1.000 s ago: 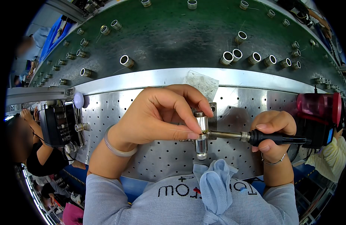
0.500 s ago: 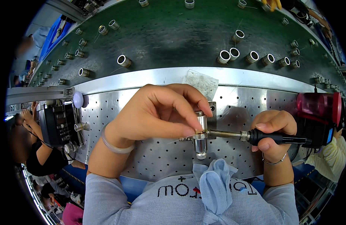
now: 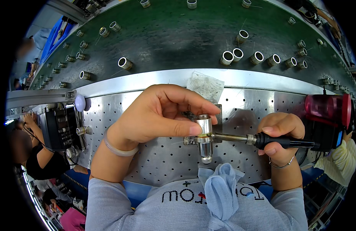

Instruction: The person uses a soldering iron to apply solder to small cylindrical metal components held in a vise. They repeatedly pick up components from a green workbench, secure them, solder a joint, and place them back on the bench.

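In the middle, a shiny metal ring (image 3: 203, 127) sits around an upright-looking metal post (image 3: 205, 149) on a small dark plate (image 3: 218, 122). My left hand (image 3: 156, 115) reaches in from the left with its thumb against the ring's side and a fingertip at its upper end. A thin wire sticks out to the left below my thumb. My right hand (image 3: 282, 133) is closed around the black handle of a soldering iron (image 3: 270, 141). Its metal tip points left and meets the side of the ring near a yellowish band.
Metal rings (image 3: 257, 57), several with thin wires, stand on the green conveyor (image 3: 178, 34) beyond. A stained cloth (image 3: 206, 85) lies at the bench's far edge. Right stands a pink-red clear container (image 3: 327, 109); left, a black device (image 3: 54, 129). Other people work at both sides.
My left fingers have shifted up and loosened slightly, uncovering more of the ring. The rings on the conveyor have moved a little to the left. The soldering iron stays nearly still.
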Demonstrator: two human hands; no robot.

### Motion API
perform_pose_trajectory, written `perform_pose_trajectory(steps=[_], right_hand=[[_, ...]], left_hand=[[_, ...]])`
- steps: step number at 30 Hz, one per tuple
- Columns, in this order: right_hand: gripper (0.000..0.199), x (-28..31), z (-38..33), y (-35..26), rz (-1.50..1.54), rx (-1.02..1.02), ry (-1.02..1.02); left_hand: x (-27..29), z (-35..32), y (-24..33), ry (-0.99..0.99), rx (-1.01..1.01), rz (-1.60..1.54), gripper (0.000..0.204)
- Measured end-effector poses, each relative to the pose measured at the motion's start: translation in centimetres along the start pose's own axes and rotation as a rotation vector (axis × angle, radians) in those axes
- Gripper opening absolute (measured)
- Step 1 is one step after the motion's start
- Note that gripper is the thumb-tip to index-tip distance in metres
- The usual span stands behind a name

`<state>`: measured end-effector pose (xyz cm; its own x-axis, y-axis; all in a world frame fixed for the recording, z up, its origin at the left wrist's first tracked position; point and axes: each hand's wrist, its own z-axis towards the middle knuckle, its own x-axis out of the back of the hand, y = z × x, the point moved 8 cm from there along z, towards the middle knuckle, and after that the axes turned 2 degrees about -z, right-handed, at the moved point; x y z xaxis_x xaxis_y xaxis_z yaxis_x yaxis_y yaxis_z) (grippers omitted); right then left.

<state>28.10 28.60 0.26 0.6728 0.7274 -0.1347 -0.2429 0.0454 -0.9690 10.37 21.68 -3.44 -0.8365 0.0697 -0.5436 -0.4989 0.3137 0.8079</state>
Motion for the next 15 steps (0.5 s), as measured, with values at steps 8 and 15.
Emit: perform_pose_trajectory(steps=[8, 15], right_hand=[[0.028, -0.3, 0.2, -0.7, -0.049, 0.077, -0.055], [0.027, 1.2, -0.4, -0.4, -0.038, 0.039, 0.055]], left_hand=[[-1.0, 0.1, 1.2, 0.004, 0.026, 0.116, 0.042], [-0.2, 0.4, 0.0, 0.003, 0.033, 0.047, 0.046]])
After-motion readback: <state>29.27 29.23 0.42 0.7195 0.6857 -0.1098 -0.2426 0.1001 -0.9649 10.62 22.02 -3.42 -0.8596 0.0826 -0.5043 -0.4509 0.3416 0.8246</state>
